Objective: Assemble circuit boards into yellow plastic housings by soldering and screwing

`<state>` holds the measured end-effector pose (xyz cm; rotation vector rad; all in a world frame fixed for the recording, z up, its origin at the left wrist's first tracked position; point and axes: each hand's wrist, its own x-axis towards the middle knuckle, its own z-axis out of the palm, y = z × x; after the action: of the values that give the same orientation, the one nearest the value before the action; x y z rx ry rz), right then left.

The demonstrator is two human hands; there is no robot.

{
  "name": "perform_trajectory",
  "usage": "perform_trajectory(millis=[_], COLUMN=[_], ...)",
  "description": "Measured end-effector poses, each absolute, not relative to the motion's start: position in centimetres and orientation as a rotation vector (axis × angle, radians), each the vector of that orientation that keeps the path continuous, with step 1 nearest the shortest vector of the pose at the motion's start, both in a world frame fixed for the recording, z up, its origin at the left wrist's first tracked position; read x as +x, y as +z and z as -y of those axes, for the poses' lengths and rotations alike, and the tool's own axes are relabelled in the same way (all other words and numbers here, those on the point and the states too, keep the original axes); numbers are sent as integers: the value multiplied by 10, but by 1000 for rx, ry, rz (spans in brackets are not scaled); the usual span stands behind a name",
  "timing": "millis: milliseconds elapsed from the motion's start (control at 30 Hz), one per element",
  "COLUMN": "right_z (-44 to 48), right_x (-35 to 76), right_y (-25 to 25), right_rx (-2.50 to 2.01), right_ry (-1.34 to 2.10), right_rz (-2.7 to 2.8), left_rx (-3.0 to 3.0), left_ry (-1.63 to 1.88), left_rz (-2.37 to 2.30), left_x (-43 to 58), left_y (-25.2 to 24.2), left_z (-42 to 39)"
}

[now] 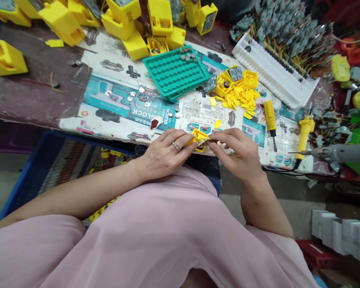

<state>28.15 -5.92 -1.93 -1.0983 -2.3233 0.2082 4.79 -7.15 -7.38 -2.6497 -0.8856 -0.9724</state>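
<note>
Both my hands meet at the table's front edge over a small yellow plastic part [199, 138]. My left hand [165, 154], with a ring on one finger, has its fingers closed round the part's left side. My right hand [238, 150] pinches a thin metal strip [204, 141] and presses it against the part. A heap of similar small yellow pieces [238, 90] lies on the printed paper just beyond my right hand. A green tray [175, 72] with rows of round pockets sits farther back; several button cells lie in its far corner.
Larger yellow housings [129, 24] pile up at the back. A white rack [273, 72] with wired circuit boards stands at the right. A yellow screwdriver [270, 118], a yellow-handled soldering iron [303, 134] and a grey tool [345, 152] lie right. A blue crate [48, 168] sits below left.
</note>
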Motion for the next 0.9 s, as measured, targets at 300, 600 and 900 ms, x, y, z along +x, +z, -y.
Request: perform_trajectory(millis=[300,600,900], right_z=[76,81,84], right_x=[280,284,288], right_y=[-19,-14,-11], right_rx=[-1211,-1195,-1108], right_ry=[265,230,260], right_rz=[2191,2192,2294], left_rx=[-2754,-2752,-2829], left_ry=[-1035,-1095,-1087], left_rz=[830,842,879], left_x=[43,44,44], left_y=[-79,-79,-81], left_z=[70,69,69])
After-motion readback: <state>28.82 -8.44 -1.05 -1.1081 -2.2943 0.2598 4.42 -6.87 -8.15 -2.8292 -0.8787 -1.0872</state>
